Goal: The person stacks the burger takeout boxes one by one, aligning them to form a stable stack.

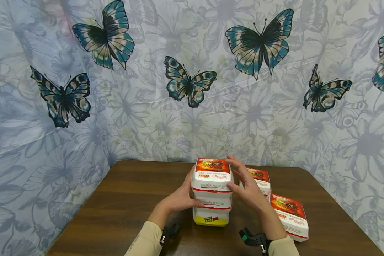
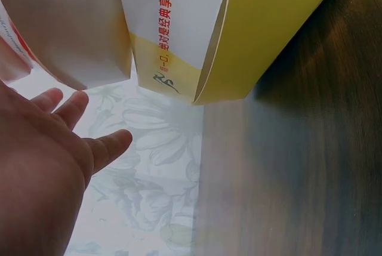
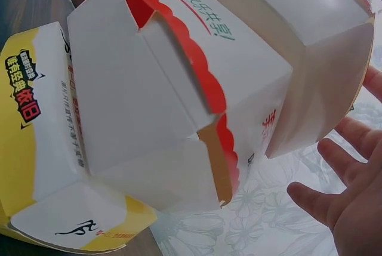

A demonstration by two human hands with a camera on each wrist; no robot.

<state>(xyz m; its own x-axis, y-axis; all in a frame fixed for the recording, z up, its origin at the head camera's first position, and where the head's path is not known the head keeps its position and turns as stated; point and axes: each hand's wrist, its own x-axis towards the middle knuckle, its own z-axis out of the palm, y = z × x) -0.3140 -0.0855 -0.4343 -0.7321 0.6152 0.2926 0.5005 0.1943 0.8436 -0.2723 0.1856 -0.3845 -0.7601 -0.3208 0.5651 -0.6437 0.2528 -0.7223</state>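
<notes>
A stack of white cardboard burger boxes stands upright on the table, a printed red panel on its top box (image 1: 211, 177). Below come a white section (image 1: 219, 203) with a red scalloped edge and a yellow-and-white bottom section (image 1: 211, 220). My left hand (image 1: 177, 199) is at the stack's left side, its thumb across the front of the middle section. In the left wrist view, its visible fingers (image 2: 110, 148) extend almost straight. At the upper right, my right hand (image 1: 248, 188) touches the top box with thumb and forefinger; its other fingers (image 3: 316, 199) are spread and relaxed.
Two more burger boxes with red printed tops are right of the stack: a rear box (image 1: 260, 179) partly behind my right hand, and a nearer box (image 1: 289, 217) beside my forearm. The brown wooden table (image 1: 128, 199) ends at a butterfly-patterned wall covering (image 1: 147, 135).
</notes>
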